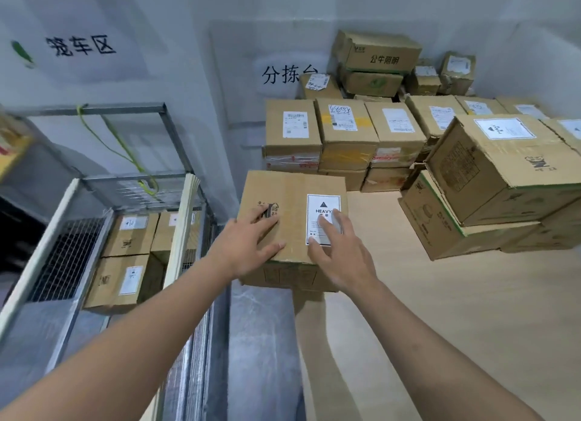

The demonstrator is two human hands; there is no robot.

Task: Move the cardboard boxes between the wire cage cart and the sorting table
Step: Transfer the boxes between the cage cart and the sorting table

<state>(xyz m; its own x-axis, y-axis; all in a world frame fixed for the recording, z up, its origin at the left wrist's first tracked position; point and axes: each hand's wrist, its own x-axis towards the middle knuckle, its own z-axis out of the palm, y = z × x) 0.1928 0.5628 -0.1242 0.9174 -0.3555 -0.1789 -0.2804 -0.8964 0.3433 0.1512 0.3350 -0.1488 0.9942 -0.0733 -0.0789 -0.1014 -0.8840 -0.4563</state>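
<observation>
A cardboard box (290, 197) with a white HEAVY label sits at the near left edge of the wooden sorting table (456, 310), overhanging it a little. My left hand (248, 241) lies flat on the box's top at its left side, fingers spread. My right hand (338, 250) lies flat over the label, fingers straight. To the left stands the wire cage cart (176, 175), with several labelled boxes (125, 257) stacked inside it.
Many boxes (345, 131) are stacked along the table's back by the wall, and a tilted pile (503, 181) stands at the right. A green cord (125, 151) hangs on the cart's frame. A grey floor gap (257, 342) separates cart and table.
</observation>
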